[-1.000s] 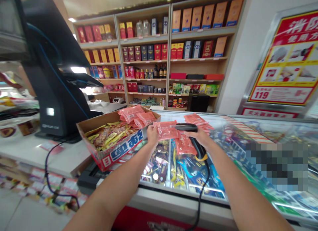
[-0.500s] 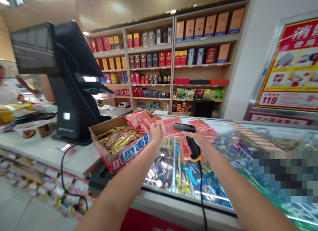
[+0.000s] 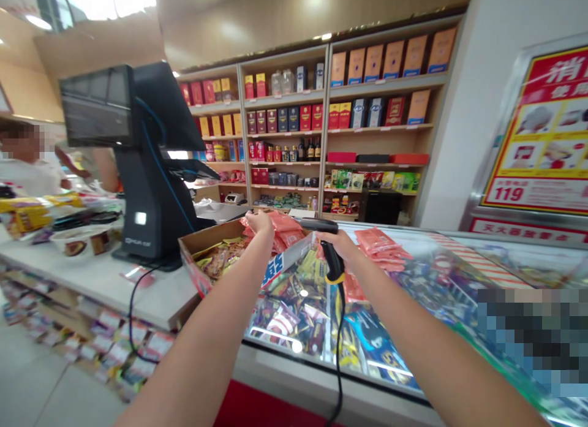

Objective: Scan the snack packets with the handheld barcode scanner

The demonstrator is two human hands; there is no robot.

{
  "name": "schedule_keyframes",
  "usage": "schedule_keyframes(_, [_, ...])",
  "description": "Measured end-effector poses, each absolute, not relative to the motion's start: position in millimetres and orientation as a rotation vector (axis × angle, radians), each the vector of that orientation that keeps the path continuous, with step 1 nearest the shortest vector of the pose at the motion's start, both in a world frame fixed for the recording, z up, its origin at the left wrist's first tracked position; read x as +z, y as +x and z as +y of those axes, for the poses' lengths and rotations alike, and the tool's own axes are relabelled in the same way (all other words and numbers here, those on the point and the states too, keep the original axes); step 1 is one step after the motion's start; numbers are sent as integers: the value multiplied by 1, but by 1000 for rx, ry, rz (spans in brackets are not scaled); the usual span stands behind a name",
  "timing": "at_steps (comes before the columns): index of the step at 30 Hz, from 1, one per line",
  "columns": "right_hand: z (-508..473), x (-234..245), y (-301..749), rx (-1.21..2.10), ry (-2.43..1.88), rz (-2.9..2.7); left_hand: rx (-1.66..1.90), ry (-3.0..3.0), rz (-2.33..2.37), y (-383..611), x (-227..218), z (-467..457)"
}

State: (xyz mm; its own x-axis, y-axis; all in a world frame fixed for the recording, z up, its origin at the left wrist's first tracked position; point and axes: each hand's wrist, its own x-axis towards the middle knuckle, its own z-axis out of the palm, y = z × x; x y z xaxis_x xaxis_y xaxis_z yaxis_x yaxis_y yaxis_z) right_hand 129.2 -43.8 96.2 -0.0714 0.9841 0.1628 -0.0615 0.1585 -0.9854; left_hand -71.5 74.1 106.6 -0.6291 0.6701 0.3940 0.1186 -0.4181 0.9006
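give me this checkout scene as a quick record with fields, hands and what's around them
left hand: left hand over the open cardboard box, on a pink plastic snack packet
right hand: right hand gripping the black corded barcode scanner
box contents: yellow and pink packets
under hands: glass-topped freezer chest
on the glass: loose pile of pink packets
left of box: black checkout terminal

A black checkout terminal (image 3: 151, 170) stands at the left end of the pale surface (image 3: 114, 286), a bowl (image 3: 73, 240) just beside it. Shelves (image 3: 321, 127) of boxes and bottles line the back wall, and a red and yellow poster (image 3: 542, 145) hangs at the right.
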Motion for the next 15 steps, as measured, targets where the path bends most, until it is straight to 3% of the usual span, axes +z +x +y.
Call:
schedule_keyframes(3, [-51, 87, 146, 1125, -1084, -1258, 2197, 1067, 1481, -54, 102, 56])
schedule_keyframes(7, [-61, 75, 182, 1088, -1153, -1176, 2238, 1480, 1258, -10, 80, 28])
schedule_keyframes(11, [-64, 58, 219, 1077, -1171, -1066, 1850, 1759, 1162, 35, 42, 23])
schedule_keyframes(15, [-65, 42, 239, 1062, -1173, -951, 1464, 1635, 1344, 61, 8, 49])
